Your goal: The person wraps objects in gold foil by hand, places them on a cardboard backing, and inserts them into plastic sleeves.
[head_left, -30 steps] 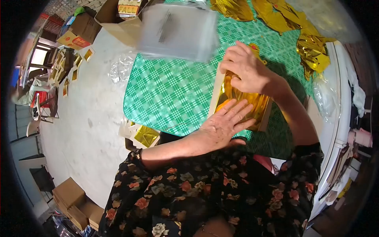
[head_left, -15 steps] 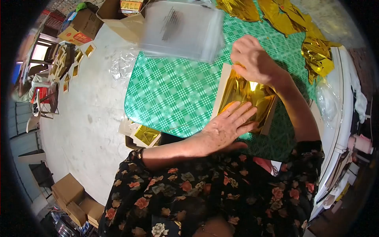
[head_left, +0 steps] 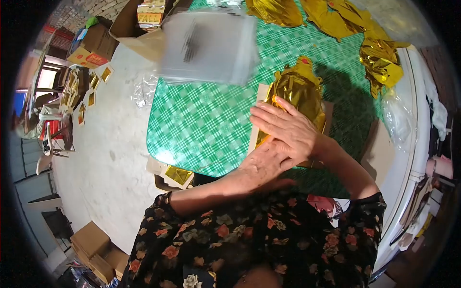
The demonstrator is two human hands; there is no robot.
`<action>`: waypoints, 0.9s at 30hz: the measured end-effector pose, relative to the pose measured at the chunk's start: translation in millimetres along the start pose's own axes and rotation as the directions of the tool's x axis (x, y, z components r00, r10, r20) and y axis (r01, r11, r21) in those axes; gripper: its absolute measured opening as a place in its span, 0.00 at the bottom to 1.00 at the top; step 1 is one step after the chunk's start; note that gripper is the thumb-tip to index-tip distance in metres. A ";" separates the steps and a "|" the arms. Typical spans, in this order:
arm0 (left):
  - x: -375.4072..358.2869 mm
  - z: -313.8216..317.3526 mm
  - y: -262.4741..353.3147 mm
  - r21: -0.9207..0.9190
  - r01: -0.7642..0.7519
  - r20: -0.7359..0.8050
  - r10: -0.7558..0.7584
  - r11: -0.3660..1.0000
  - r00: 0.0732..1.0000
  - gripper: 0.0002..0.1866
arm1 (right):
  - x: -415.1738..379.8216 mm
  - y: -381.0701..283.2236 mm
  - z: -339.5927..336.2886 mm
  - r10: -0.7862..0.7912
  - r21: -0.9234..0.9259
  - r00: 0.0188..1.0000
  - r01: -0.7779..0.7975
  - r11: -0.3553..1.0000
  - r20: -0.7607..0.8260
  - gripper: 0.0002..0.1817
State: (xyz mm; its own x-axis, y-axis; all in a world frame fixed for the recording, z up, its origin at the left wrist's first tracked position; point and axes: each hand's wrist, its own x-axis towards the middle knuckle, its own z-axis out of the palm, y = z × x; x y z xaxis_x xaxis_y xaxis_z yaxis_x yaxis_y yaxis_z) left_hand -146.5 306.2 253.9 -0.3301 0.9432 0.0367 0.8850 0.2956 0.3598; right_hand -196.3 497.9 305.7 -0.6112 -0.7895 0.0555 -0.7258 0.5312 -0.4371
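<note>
A flat, crinkled gold foil balloon [head_left: 300, 86] with a red mark at its far tip lies over a pale card [head_left: 256, 126] on the green checked tablecloth [head_left: 206, 125]. My right hand [head_left: 290, 126] rests flat on the lower part of the foil, fingers stretched toward the left. Partly beneath it is my left hand [head_left: 261, 165], also laid on the foil near the table's front edge. Its fingers are mostly covered by the right hand, though its thumb sticks out toward me. Neither hand grips anything visible.
A stack of clear plastic bags [head_left: 216, 48] lies at the far left of the table. More gold foil balloons [head_left: 331, 19] spread along the back and right. An open carton [head_left: 139, 45] stands beyond the bags. Below the left edge, a gold foil pack [head_left: 178, 174] shows.
My right hand has come down from the foil's far end and now lies flat across my left hand and the foil. The foil's far tip is uncovered. The view has shifted slightly.
</note>
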 end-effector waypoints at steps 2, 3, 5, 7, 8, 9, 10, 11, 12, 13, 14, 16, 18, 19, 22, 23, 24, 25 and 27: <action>-2.6 -10.3 1.3 -0.043 -0.004 -0.042 0.002 0.999 0.999 0.41 | 1.4 12.6 -2.7 0.015 -0.084 1.000 -0.013 0.996 0.025 0.42; -0.4 -12.3 0.9 -0.031 -0.004 -0.064 0.002 0.999 0.998 0.43 | 2.3 18.6 0.5 0.037 -0.150 0.999 -0.033 0.988 0.026 0.41; 3.0 -14.5 1.3 -0.012 -0.004 -0.105 0.002 1.000 0.995 0.47 | 4.9 28.2 -0.4 0.117 -0.212 0.992 -0.103 0.972 0.053 0.39; 3.5 -16.4 1.8 -0.019 0.007 -0.072 -0.008 1.000 0.997 0.48 | 8.2 40.0 -6.3 0.160 -0.277 0.987 -0.145 0.950 0.032 0.38; 3.5 -17.5 2.0 -0.022 0.013 -0.056 -0.014 1.000 0.998 0.49 | 10.0 45.6 -9.5 0.181 -0.309 0.983 -0.166 0.936 0.021 0.38; 3.6 -19.6 2.4 -0.031 0.021 -0.045 -0.022 0.999 0.999 0.49 | 11.9 49.9 -12.5 0.167 -0.338 0.986 -0.162 0.927 -0.015 0.37; 3.2 -21.8 3.2 -0.040 0.028 -0.032 -0.029 0.999 0.999 0.49 | 14.2 54.6 -14.6 0.174 -0.374 0.984 -0.172 0.911 -0.029 0.37; 2.3 -23.0 4.0 -0.050 0.032 -0.017 -0.033 0.998 0.999 0.48 | 16.1 58.9 -16.3 0.184 -0.409 0.982 -0.186 0.893 -0.044 0.37; 1.5 -23.2 3.8 -0.036 0.037 -0.018 -0.038 0.999 0.999 0.48 | 17.0 63.1 -16.9 0.197 -0.443 0.978 -0.203 0.873 -0.061 0.37; 1.8 -23.1 3.2 -0.024 0.039 -0.019 -0.039 0.999 0.999 0.48 | 17.7 68.2 -15.4 0.203 -0.440 0.973 -0.231 0.868 -0.110 0.36; 2.4 -22.0 4.1 -0.011 0.038 -0.024 -0.039 0.999 0.999 0.48 | 18.1 74.0 -15.4 0.218 -0.461 0.966 -0.258 0.849 -0.139 0.36; 3.2 -13.3 8.0 0.277 0.020 -0.010 -0.018 0.961 1.000 0.46 | 18.1 88.0 -18.0 0.243 -0.504 0.950 -0.310 0.806 -0.195 0.35; 1.9 -13.6 5.3 0.490 0.021 -0.017 -0.015 0.872 1.000 0.45 | 16.4 109.8 -22.5 0.206 -0.550 0.931 -0.346 0.761 -0.300 0.34; 2.7 -17.0 7.0 0.542 0.042 -0.030 -0.030 0.839 0.999 0.43 | 16.8 113.0 -31.5 0.196 -0.604 0.919 -0.375 0.704 -0.342 0.34; 4.2 -33.8 11.2 0.072 0.072 0.075 -0.077 0.995 0.994 0.43 | 5.7 89.0 -38.7 0.230 -0.611 0.910 -0.404 0.681 -0.346 0.34; 4.1 -32.3 11.6 0.030 0.070 0.023 -0.071 0.997 0.997 0.43 | 2.0 66.6 -35.7 0.255 -0.592 0.921 -0.386 0.707 -0.295 0.34; 3.3 -31.5 12.6 0.025 0.065 0.009 -0.065 0.998 0.998 0.43 | -3.5 44.2 -31.2 0.276 -0.575 0.930 -0.367 0.731 -0.243 0.34; 2.8 -31.2 12.8 0.021 0.062 -0.008 -0.062 0.998 0.998 0.43 | -11.0 22.1 -22.0 0.313 -0.469 0.931 -0.364 0.804 -0.186 0.34; 2.1 -32.2 12.9 0.010 0.059 -0.042 -0.058 0.998 0.997 0.42 | -31.7 21.1 -2.6 0.285 -0.412 0.946 -0.324 0.852 -0.153 0.34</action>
State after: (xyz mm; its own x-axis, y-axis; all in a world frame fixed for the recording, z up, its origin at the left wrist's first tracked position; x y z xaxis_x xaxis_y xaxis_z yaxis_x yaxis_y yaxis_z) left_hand -146.4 307.1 288.6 -0.3946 0.9172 0.0547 0.8673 0.3522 0.3518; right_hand -193.1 535.0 297.0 -0.8339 -0.5481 0.0655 -0.5502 0.8348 -0.0199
